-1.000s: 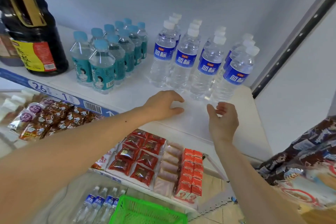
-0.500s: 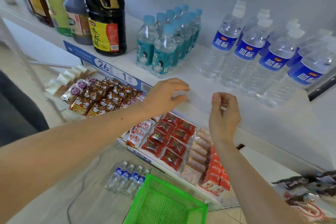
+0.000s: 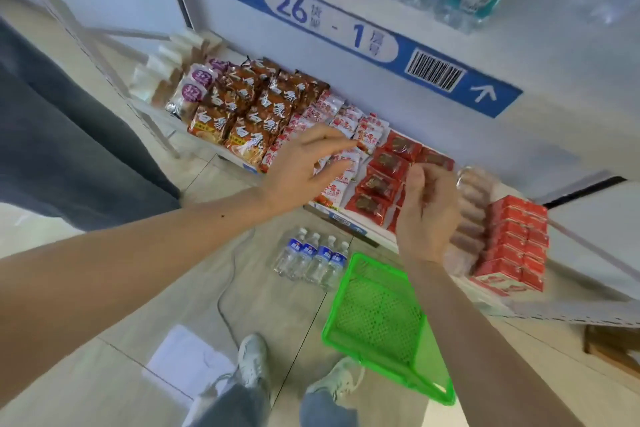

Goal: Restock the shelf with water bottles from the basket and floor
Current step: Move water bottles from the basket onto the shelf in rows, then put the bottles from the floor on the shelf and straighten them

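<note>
Looking down past a white shelf edge, both bare arms reach forward, holding nothing. The left hand has loosely spread fingers; the right hand has fingers curled partway in, empty. Below, four water bottles with blue labels stand in a row on the tiled floor, just beside an empty green basket. Snack packets fill the lower shelf.
</note>
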